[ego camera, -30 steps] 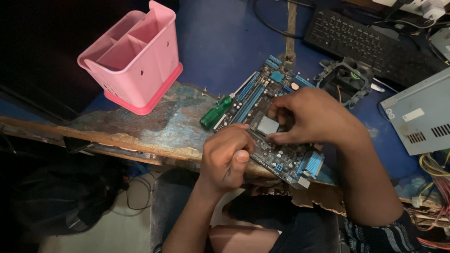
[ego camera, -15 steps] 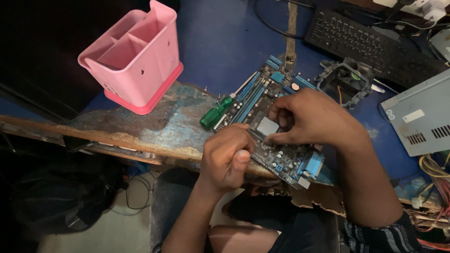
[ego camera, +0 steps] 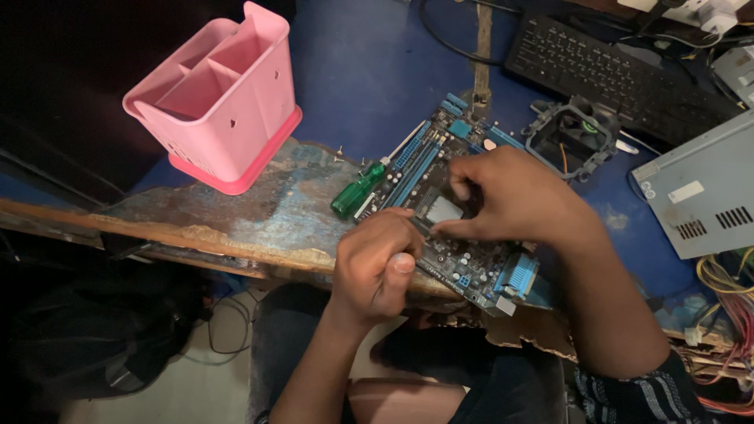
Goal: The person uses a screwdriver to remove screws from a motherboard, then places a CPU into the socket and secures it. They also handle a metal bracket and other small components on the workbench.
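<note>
A dark motherboard [ego camera: 471,259] with blue slots lies on the worn edge of the blue table [ego camera: 259,212]. My left hand [ego camera: 377,263] is curled into a fist, thumb on top, and grips the board's near left edge. My right hand [ego camera: 514,196] reaches over the board from the right. Its thumb and fingertips pinch at the socket around the square silver processor [ego camera: 444,210]. A green-handled screwdriver [ego camera: 355,191] lies at the board's left corner, apart from both hands.
A pink divided caddy [ego camera: 224,102] stands at the left. A cooler fan [ego camera: 573,137], a black keyboard [ego camera: 613,71] and a grey metal case [ego camera: 699,192] lie to the right. Coloured wires [ego camera: 730,294] hang at the right edge. Small screws lie near the screwdriver.
Both hands stay on the board. My right hand's fingers have shifted only slightly at the socket.
</note>
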`<state>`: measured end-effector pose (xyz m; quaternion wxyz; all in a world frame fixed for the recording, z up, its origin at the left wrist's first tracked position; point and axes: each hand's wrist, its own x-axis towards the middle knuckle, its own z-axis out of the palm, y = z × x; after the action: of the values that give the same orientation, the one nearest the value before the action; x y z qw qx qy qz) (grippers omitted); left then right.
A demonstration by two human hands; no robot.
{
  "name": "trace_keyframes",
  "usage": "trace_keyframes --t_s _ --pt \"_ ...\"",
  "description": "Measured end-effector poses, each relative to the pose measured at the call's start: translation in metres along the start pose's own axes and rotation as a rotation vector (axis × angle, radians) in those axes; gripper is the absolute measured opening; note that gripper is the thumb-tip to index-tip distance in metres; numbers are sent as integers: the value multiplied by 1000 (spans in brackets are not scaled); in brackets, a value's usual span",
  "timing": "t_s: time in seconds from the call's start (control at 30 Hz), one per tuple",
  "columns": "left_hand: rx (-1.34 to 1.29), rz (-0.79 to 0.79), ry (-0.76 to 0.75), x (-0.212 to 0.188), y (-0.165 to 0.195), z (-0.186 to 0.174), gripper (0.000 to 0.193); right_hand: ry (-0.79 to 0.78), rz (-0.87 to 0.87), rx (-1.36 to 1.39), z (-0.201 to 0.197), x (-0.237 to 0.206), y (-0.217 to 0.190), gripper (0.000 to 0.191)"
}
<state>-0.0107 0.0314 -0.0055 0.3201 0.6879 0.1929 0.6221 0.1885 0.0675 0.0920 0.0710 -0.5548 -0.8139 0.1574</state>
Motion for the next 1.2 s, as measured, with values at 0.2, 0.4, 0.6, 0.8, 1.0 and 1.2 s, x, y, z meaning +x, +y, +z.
trace_keyframes --t_s 0.2,0.4,0.6,0.8,1.0,1.2 --pt "-4 -2 -4 -1 0 0 61 -14 62 -38 -1 1 -1 50" --pt "-9 -1 2 -1 -1 0 59 -10 81 -60 -1 1 -2 54" --pt "-8 5 -2 0 0 -1 58 10 91 -12 -1 1 -1 55" --pt "-15 1 -5 0 1 -2 58 37 47 76 -1 -3 4 60" --pt "-2 -4 -2 1 1 -1 60 91 -58 93 3 -3 13 55" --pt "7 -14 -11 1 3 -2 62 244 -72 77 0 -3 25 35"
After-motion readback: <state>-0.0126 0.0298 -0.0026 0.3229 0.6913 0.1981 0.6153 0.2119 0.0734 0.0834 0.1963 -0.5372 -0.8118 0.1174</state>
